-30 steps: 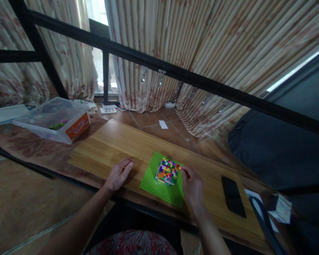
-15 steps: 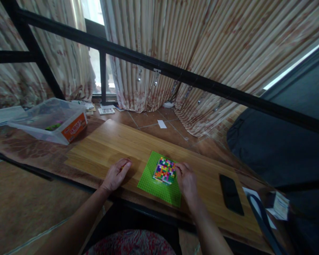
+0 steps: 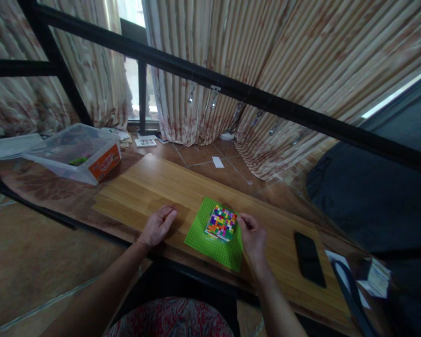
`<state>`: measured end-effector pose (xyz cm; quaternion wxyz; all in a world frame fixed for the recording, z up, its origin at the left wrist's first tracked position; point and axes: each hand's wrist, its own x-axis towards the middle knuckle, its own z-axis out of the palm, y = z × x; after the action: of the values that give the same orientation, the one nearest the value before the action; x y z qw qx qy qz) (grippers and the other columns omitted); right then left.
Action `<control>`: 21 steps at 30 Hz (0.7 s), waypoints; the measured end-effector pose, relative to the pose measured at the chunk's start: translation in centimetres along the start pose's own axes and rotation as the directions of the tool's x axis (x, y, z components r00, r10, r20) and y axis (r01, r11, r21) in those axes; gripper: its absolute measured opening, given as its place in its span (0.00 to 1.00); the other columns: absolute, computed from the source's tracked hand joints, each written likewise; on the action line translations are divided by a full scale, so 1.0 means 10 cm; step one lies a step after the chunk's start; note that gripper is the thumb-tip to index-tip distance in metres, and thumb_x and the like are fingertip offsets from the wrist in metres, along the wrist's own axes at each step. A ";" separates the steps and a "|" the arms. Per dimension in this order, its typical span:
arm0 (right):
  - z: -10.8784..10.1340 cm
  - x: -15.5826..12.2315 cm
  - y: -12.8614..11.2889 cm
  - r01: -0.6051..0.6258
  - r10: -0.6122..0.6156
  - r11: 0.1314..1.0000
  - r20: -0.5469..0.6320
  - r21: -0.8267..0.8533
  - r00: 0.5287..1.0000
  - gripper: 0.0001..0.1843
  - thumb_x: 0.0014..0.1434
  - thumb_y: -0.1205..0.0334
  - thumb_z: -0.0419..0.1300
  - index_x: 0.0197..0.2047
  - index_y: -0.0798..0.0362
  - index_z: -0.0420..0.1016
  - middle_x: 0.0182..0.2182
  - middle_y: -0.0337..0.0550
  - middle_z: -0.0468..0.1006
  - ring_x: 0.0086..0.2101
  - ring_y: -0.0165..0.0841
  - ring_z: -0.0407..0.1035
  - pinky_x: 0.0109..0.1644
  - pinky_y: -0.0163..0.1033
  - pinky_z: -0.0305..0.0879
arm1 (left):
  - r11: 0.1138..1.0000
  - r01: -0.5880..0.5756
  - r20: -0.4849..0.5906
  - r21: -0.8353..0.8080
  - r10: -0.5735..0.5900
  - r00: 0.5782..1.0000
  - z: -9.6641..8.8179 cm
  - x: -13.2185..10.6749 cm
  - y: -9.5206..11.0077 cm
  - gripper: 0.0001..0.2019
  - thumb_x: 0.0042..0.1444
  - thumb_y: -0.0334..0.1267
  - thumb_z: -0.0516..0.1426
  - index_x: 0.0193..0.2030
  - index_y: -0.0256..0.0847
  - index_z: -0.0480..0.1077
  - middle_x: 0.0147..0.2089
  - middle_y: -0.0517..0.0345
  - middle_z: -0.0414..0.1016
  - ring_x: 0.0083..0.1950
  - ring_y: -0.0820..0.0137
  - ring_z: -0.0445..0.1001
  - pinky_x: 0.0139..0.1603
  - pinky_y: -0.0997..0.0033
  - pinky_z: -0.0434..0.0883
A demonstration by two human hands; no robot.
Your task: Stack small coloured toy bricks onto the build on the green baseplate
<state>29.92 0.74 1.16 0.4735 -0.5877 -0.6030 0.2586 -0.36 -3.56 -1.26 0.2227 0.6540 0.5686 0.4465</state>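
A square block of many-coloured building bricks [image 3: 221,223] stands on a green studded baseplate [image 3: 199,238] on the wooden board. At the block's right edge is my right hand [image 3: 253,234], its thumb and fingers pinched together; whatever sits between the fingertips is too small to make out. My left hand [image 3: 159,225] rests over the board, left of the baseplate and apart from it. Its fingers are curled with the thumb against them, and they hide what they may hold.
A clear plastic box [image 3: 75,152] with an orange label and some green pieces stands at the far left. A black phone [image 3: 309,259] lies on the wooden board [image 3: 150,175] to the right. Beyond the board runs a dark metal bar [image 3: 266,100] before curtains.
The whole view has shifted slightly. My right hand has drawn back a little from the block's right edge. My left hand keeps its curled pose beside the baseplate.
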 end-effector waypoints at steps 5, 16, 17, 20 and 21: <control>0.09 0.05 0.12 -0.092 0.099 0.992 -0.083 0.083 0.992 0.20 0.51 0.47 0.62 0.39 0.54 0.79 0.33 0.46 0.82 0.33 0.36 0.74 0.40 0.43 0.71 | 1.000 0.005 -0.001 0.000 -0.005 1.000 -0.01 0.00 0.03 0.17 0.63 0.49 0.48 0.37 0.42 0.73 0.42 0.50 0.78 0.45 0.64 0.76 0.49 0.65 0.72; 0.19 0.10 0.11 -0.241 0.249 0.944 -0.004 0.225 0.969 0.18 0.44 0.48 0.67 0.33 0.54 0.80 0.30 0.44 0.82 0.32 0.36 0.74 0.39 0.43 0.70 | 1.000 -0.002 -0.009 -0.004 0.002 1.000 0.00 0.00 0.01 0.16 0.63 0.48 0.49 0.37 0.41 0.73 0.42 0.51 0.78 0.46 0.64 0.76 0.51 0.65 0.72; 0.19 0.10 0.10 -0.241 0.249 0.943 -0.006 0.232 0.969 0.18 0.44 0.48 0.67 0.32 0.54 0.80 0.29 0.44 0.81 0.31 0.36 0.74 0.39 0.43 0.70 | 1.000 0.001 -0.009 0.000 -0.001 1.000 0.00 0.00 0.01 0.16 0.63 0.48 0.49 0.37 0.41 0.73 0.42 0.51 0.78 0.46 0.64 0.76 0.50 0.65 0.72; 0.20 0.10 0.09 -0.232 0.241 0.939 -0.005 0.253 0.970 0.17 0.43 0.48 0.68 0.31 0.54 0.80 0.28 0.43 0.81 0.30 0.35 0.73 0.38 0.42 0.70 | 1.000 0.004 -0.006 0.007 -0.004 1.000 0.00 0.00 0.03 0.16 0.63 0.48 0.49 0.37 0.41 0.73 0.42 0.51 0.78 0.46 0.64 0.76 0.50 0.65 0.72; 0.20 0.10 0.09 -0.232 0.240 0.938 -0.001 0.258 0.971 0.17 0.43 0.48 0.67 0.31 0.54 0.80 0.28 0.43 0.81 0.30 0.35 0.73 0.38 0.42 0.70 | 1.000 0.005 -0.004 0.006 -0.005 1.000 0.00 0.00 0.04 0.16 0.63 0.48 0.49 0.37 0.41 0.73 0.42 0.51 0.78 0.46 0.64 0.76 0.50 0.65 0.72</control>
<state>28.70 2.32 -0.17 0.5207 -0.5939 -0.4818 0.3795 -0.16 -3.69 -0.96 0.2209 0.6523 0.5720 0.4456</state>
